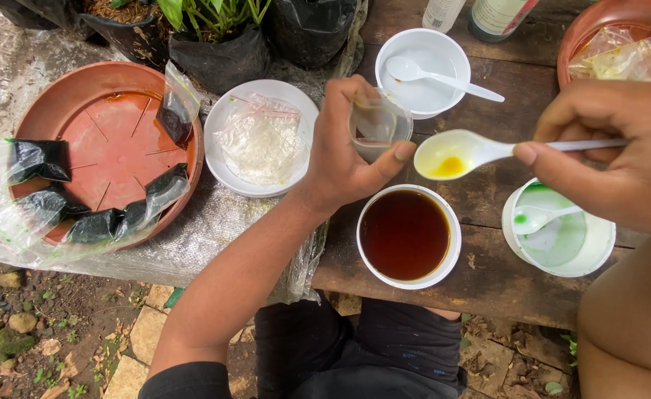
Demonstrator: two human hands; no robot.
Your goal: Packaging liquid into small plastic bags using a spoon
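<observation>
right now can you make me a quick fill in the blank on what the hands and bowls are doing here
1. The right hand holds a white spoon with a small pool of ____ liquid in its bowl.
2. The left hand grips a small clear ____.
3. The white cup below the spoon holds dark ____ liquid.
4. The bowl at the right has a spoon smeared with ____.

Missing words: yellow; bag; brown; green

The right hand [621,151] pinches a glossy white plastic spoon [462,154], wet with yellow liquid; the left hand [344,144] grips a clear, smooth cup [377,125]. Below them a glossy white bowl [408,236] on rough, weathered wood [488,273]. Left of the hands, crinkled clear plastic sheet [192,244] under a matt terracotta-coloured saucer [111,125]
</observation>
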